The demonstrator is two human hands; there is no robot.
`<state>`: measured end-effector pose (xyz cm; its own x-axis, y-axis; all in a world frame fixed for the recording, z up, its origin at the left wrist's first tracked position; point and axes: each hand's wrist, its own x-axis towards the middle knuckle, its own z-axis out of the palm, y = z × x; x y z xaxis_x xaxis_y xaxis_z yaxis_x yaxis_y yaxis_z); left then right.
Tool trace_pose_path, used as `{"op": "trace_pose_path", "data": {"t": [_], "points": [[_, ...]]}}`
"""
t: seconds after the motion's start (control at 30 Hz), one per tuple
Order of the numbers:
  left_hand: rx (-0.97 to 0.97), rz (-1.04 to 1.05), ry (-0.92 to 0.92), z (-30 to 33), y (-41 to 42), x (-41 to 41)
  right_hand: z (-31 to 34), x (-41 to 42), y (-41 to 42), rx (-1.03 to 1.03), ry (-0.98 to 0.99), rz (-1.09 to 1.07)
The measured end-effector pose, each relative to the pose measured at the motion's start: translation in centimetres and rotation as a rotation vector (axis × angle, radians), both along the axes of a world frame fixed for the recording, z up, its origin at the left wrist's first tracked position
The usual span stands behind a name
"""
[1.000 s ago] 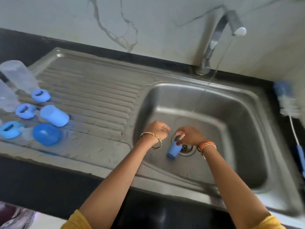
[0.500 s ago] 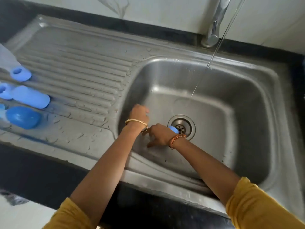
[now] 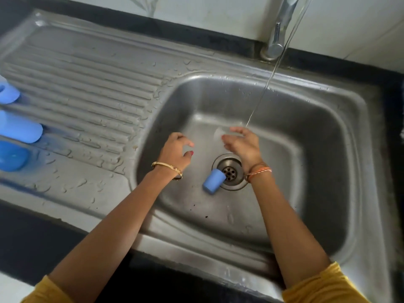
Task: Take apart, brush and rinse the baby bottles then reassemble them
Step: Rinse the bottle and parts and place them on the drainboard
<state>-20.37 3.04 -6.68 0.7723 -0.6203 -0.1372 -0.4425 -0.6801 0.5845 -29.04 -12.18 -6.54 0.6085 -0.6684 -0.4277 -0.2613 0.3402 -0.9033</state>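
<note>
At the far left edge, three blue bottle parts lie on the ribbed drainboard [image 3: 91, 88]: a light blue cap [image 3: 8, 94] farthest, a longer light blue cap [image 3: 20, 129] nearer, and a darker blue dome [image 3: 12, 156] nearest. Right of them, over the sink basin [image 3: 328, 132], the left hand [image 3: 177, 150] hovers with fingers loosely curled, holding nothing. A small blue cap [image 3: 213, 181] lies on its side on the basin floor, its open end touching the drain [image 3: 229, 171]. Just right and farther, the right hand [image 3: 242, 145] is spread open and empty, fingers blurred, beside the thin water stream [image 3: 269, 82] falling from the tap [image 3: 276, 36].
</note>
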Motion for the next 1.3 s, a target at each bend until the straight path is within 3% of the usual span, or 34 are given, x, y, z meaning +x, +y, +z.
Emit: {"op": "trace_pose_path", "data": {"t": [0.1,0.23,0.43,0.6,0.73,0.97,1.13,1.3], "points": [[0.019,-0.027,0.016,-0.2,0.0,-0.1,1.5,-1.0,-2.7,0.304,-0.230,-0.199],[0.038,-0.051,0.043,0.0,-0.1,-0.3,2.7,-1.8,-4.6,0.477,-0.458,-0.238],[0.037,-0.100,0.056,0.0,-0.1,-0.5,3.2,-1.3,-4.6,0.277,-0.450,-0.127],[0.021,-0.113,0.050,-0.4,0.0,-0.4,4.8,-0.1,-4.8,0.312,-0.519,-0.079],[-0.093,-0.048,0.145,-0.1,-0.4,-0.6,5.8,0.6,-5.4,0.077,-0.465,-0.033],[-0.664,0.174,0.678,4.6,-6.7,-1.3,6.3,0.2,-5.9,-0.164,-0.325,-0.026],[-0.916,0.187,0.917,7.4,-13.5,-2.4,6.9,-0.4,-6.1,-0.319,-0.354,-0.049],[-1.010,0.322,0.877,7.5,-16.8,-2.8,7.0,-0.5,-7.1,-0.827,-0.072,0.007]]}}
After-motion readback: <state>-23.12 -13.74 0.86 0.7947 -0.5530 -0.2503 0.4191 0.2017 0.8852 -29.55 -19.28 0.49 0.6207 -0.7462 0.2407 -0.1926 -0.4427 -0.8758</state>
